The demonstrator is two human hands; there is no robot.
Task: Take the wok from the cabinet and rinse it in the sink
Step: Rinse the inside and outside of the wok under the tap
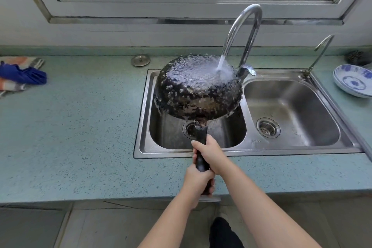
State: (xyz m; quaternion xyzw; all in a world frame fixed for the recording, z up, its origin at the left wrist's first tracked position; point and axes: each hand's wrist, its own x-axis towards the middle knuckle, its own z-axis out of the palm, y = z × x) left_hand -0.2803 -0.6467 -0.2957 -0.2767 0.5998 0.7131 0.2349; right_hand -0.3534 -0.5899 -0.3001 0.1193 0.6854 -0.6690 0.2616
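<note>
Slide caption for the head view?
Both hands grip the upturned wok by its handle under the running faucet.

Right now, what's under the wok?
The left basin of the sink: its drain shows partly below the wok. The rest of the basin floor is covered.

Both hands hold upturned wok under running faucet.

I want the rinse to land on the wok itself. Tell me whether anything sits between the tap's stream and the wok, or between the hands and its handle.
Nothing visible does. The water falls from the faucet straight onto the upturned wok over the left basin. The left hand and right hand both grip its handle directly.
</note>
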